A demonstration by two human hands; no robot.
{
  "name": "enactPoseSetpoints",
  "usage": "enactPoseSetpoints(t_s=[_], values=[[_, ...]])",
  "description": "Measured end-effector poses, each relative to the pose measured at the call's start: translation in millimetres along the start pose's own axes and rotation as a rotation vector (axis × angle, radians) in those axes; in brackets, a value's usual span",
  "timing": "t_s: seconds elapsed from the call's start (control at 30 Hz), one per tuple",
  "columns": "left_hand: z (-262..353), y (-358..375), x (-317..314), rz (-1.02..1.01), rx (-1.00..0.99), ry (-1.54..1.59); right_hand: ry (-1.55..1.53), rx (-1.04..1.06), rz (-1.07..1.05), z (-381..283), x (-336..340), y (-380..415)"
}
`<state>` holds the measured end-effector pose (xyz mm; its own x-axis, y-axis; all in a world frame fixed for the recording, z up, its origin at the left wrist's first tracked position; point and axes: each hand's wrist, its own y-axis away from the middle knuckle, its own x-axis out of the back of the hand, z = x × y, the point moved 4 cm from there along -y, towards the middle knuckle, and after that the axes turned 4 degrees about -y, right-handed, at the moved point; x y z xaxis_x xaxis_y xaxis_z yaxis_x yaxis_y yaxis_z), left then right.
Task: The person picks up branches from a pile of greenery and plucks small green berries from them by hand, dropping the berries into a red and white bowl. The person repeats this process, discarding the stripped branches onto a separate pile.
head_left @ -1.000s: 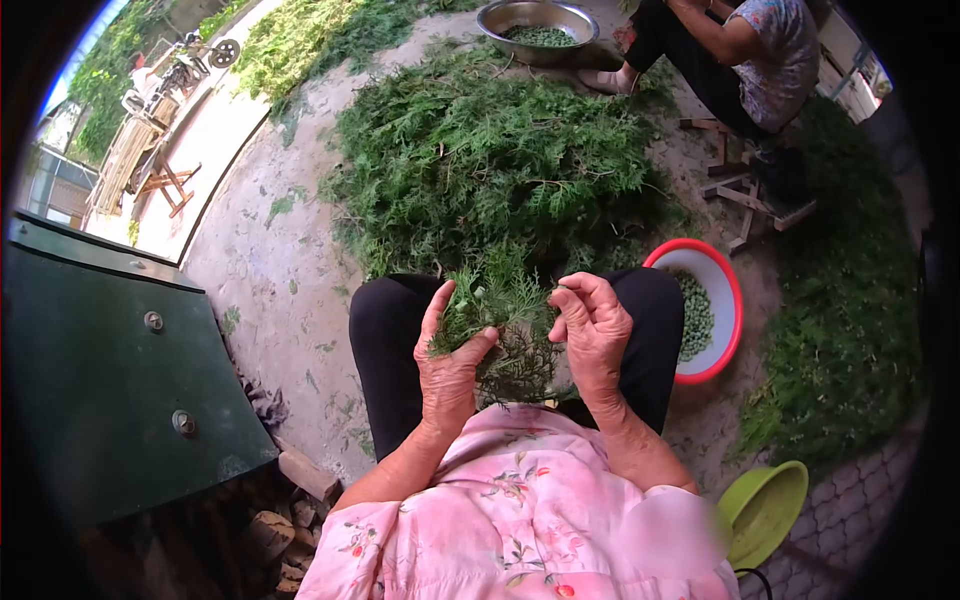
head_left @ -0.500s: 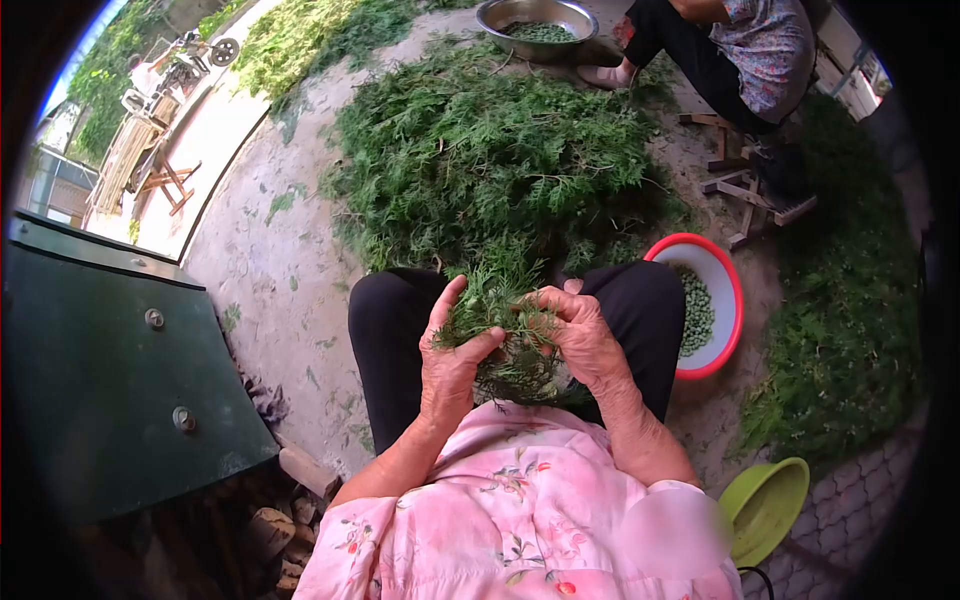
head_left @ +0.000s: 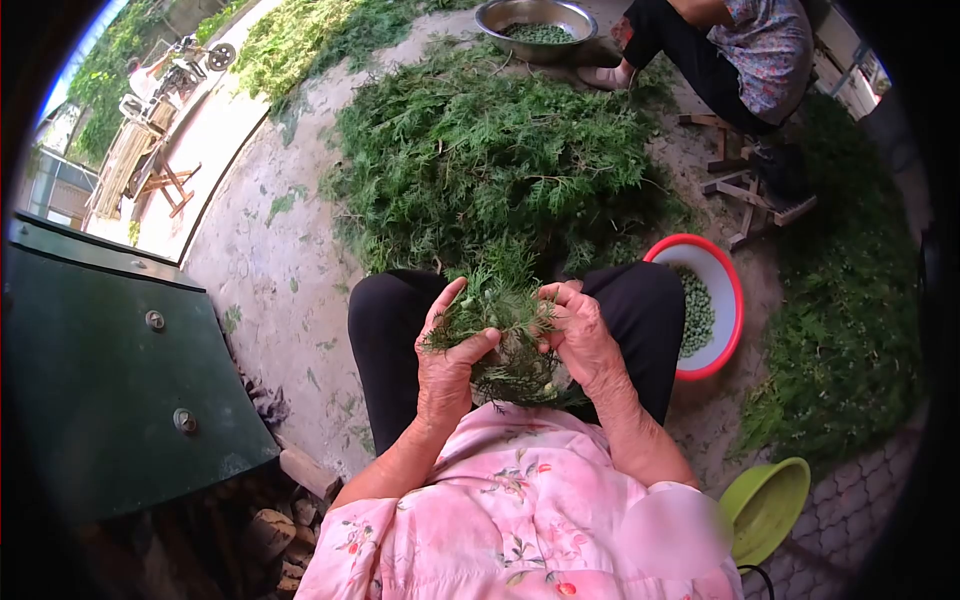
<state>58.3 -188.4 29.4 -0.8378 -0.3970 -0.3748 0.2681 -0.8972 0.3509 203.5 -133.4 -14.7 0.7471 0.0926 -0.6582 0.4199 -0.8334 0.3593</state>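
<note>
My left hand (head_left: 450, 355) is closed on a leafy evergreen sprig (head_left: 500, 315), thumb across its near side, above my lap. On the sprig's right side, the fingers of my right hand (head_left: 585, 340) are curled in a pinch among the leaf tips. Whether a small cone is also between those fingers is hidden. Beyond my knees lies a large heap of cut evergreen branches (head_left: 490, 150). By my right knee stands a white basin with a red rim (head_left: 738, 310), with small round green cones (head_left: 695, 310) inside.
A metal bowl (head_left: 590, 25) of green cones stands beyond the heap, near another person (head_left: 760, 60) on a low stool. A wooden stool (head_left: 750, 205) stands at right, beside more branches (head_left: 840, 350). There is a lime-green basin (head_left: 765, 515) behind and a dark green panel (head_left: 120, 370) at left.
My right hand has shifted slightly right along the sprig's edge, its fingertips a little further from my left hand. My left hand has tilted slightly with the sprig.
</note>
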Motion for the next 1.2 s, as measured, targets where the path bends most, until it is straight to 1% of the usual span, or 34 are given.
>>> enactPoseSetpoints(t_s=[0.07, 0.1, 0.17, 0.27, 0.3, 0.43, 0.5, 0.53, 0.6, 0.63, 0.7, 0.73, 0.8, 0.83, 0.9, 0.93, 1.03, 1.1, 1.13, 1.17, 1.2], values=[[-3.2, -1.0, 2.1, -0.004, 0.004, 0.008, 0.031, -0.066, -0.138, 5.6, -0.2, -2.0], [-4.3, -1.5, 2.6, -0.008, 0.007, 0.016, 0.031, -0.066, -0.139, 4.8, -1.2, -1.1], [-3.0, -2.1, 3.8, -0.003, 0.025, 0.004, 0.173, -0.068, -0.148, 2.2, -5.1, 3.7], [-3.5, -2.7, 1.9, -0.008, 0.05, 0.004, 0.208, -0.091, -0.165, 3.6, -13.9, 10.0], [-4.0, -2.6, 0.4, -0.018, 0.051, 0.018, 0.204, -0.053, -0.145, 2.4, -18.6, 11.4], [-8.1, -1.7, -0.3, -0.048, 0.077, 0.018, 0.225, -0.086, -0.121, 10.8, -10.9, 8.8], [-6.1, -0.8, -0.2, -0.025, -0.025, -0.004, 0.228, -0.023, -0.08, 9.9, -9.0, 9.5], [-7.3, -1.0, 1.2, -0.024, -0.024, -0.005, 0.228, -0.023, -0.081, 13.0, -9.7, 10.3], [-9.2, -2.5, 4.6, 0.004, -0.041, -0.059, 0.192, -0.024, -0.017, 19.6, -8.8, 11.2], [-9.0, -2.3, 3.6, 0.005, -0.042, -0.059, 0.191, -0.024, -0.018, 20.9, -7.7, 10.8], [-9.0, -1.5, 0.0, -0.021, -0.012, 0.003, -0.124, -0.163, -0.064, 28.8, -7.2, 9.9], [-8.2, -2.0, 0.4, -0.02, -0.013, 0.003, -0.125, -0.163, -0.065, 30.7, -5.7, 9.1], [-9.4, -3.0, 0.7, -0.065, 0.075, 0.05, -0.305, -0.219, -0.165, 35.6, -6.9, 8.7], [-13.7, -2.9, 4.3, -0.098, 0.121, 0.039, -0.306, -0.22, -0.165, 35.8, -4.0, 8.0], [-14.1, -3.4, 4.4, -0.086, 0.138, 0.056, -0.27, -0.226, -0.242, 36.7, -3.9, 6.9], [-14.5, -3.2, 5.0, -0.076, 0.157, 0.074, -0.272, -0.231, -0.245, 38.4, -5.5, 7.0], [-16.0, -5.2, 7.1, -0.077, 0.135, 0.069, -0.314, -0.24, -0.183, 40.6, -11.4, 9.1], [-16.9, -6.0, 6.4, -0.071, 0.126, 0.064, -0.243, -0.085, 0.03, 37.2, -15.4, 11.7], [-14.0, -5.9, 4.1, -0.042, 0.066, 0.049, -0.244, -0.085, 0.032, 39.3, -17.1, 12.3], [-10.9, -4.8, 1.9, -0.015, 0.007, 0.034, -0.179, -0.043, 0.065, 39.5, -16.4, 13.5], [-9.4, -3.5, -0.8, -0.017, 0.009, 0.033, -0.114, 0.001, 0.098, 38.5, -14.9, 14.1]])
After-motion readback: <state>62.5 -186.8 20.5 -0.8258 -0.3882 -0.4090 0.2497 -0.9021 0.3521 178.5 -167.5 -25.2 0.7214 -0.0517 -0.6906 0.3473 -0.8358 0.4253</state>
